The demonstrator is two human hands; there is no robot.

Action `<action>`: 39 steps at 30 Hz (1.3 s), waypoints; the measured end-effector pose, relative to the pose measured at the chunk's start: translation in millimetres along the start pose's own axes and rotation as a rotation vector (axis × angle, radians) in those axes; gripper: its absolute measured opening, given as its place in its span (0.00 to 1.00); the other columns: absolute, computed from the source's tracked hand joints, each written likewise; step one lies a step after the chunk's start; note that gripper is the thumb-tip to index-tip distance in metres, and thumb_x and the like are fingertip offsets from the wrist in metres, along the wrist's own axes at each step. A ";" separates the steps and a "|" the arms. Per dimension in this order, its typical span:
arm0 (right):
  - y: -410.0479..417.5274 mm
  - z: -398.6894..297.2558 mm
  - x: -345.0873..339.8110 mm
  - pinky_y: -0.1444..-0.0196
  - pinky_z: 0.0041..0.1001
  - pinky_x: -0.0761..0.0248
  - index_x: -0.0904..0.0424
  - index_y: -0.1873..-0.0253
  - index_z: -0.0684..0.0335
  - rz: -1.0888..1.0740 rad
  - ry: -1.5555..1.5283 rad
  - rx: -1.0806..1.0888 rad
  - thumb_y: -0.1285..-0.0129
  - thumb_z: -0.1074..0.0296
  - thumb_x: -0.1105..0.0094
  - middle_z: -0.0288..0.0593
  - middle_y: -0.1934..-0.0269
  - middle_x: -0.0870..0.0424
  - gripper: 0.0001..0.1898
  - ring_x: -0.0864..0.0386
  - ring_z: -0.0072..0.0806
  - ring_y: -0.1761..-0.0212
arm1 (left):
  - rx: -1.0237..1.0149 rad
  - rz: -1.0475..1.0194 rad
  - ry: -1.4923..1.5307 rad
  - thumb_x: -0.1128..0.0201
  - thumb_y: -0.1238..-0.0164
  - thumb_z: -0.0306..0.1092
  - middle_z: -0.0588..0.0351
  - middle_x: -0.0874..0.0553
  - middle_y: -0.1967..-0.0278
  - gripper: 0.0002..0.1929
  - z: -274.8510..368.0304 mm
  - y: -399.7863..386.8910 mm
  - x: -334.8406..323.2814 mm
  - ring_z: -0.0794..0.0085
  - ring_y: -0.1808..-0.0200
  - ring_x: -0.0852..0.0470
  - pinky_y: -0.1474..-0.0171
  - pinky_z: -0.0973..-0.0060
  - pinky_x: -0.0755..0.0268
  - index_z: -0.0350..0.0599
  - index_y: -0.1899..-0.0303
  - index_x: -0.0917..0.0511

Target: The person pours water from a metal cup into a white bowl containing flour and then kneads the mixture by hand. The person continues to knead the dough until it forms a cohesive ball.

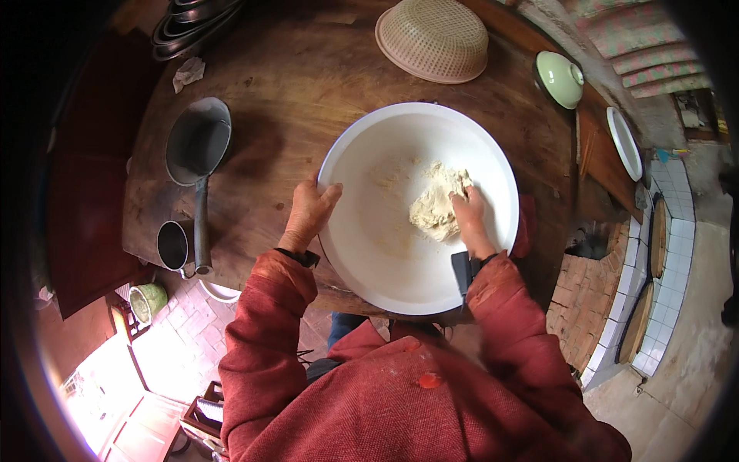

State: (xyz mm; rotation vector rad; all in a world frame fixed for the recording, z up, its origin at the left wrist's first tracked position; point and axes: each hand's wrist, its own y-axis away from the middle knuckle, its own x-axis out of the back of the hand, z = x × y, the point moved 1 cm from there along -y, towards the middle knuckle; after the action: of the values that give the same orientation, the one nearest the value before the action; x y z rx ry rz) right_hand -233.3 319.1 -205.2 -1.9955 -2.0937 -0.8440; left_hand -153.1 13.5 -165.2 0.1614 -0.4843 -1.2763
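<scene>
A large white basin (369, 254) stands at the front edge of a dark wooden table. Inside it, right of the middle, lies a rough, shaggy lump of pale dough (434, 211), with dry flour crumbs stuck to the basin floor on its left. My left hand (312, 208) grips the basin's left rim, thumb over the edge. Down in the basin, my right hand (472, 216) is on the dough's right side, fingers pressed into it and partly hidden by it. Both wrists wear dark bands beneath red sleeves.
Left on the wooden table (277, 75) are a metal dipper (199, 144) and a metal mug (174, 246). Stacked metal bowls (193, 26) sit at the back left. An upturned plastic basket (436, 37) and a pale green bowl (560, 79) are at the back right. A tiled stove (670, 277) stands right.
</scene>
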 end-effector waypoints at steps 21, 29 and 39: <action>-4.6 -74.4 -106.0 0.48 0.38 0.30 0.20 0.53 0.62 -0.951 0.628 0.545 0.52 0.74 0.47 0.57 0.58 0.19 0.18 0.22 0.51 0.53 | -0.079 0.093 -0.100 0.42 0.47 0.36 0.39 0.16 0.65 0.24 0.9 -1.8 -1.4 0.59 0.62 0.16 0.55 0.67 0.25 0.31 0.49 0.26; -67.2 -105.9 -62.6 0.54 0.40 0.28 0.23 0.54 0.59 -0.869 0.601 0.546 0.42 0.64 0.49 0.52 0.61 0.18 0.12 0.21 0.49 0.57 | -0.024 0.065 -0.022 0.42 0.46 0.36 0.39 0.16 0.63 0.25 0.2 -1.3 -2.6 0.59 0.60 0.16 0.54 0.67 0.25 0.31 0.47 0.27; -42.0 -12.5 18.9 0.54 0.45 0.31 0.22 0.59 0.61 -0.657 1.203 0.409 0.40 0.70 0.55 0.54 0.61 0.19 0.10 0.22 0.51 0.57 | -0.038 0.111 0.045 0.41 0.46 0.37 0.38 0.16 0.62 0.25 -5.6 -3.5 -6.1 0.58 0.58 0.16 0.52 0.68 0.26 0.31 0.47 0.27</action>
State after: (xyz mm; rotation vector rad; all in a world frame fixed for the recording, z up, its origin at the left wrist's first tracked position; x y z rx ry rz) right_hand -279.1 331.0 -198.8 -0.3037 -1.8121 -1.1386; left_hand -155.0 17.4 -173.1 0.1288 -0.4245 -1.1704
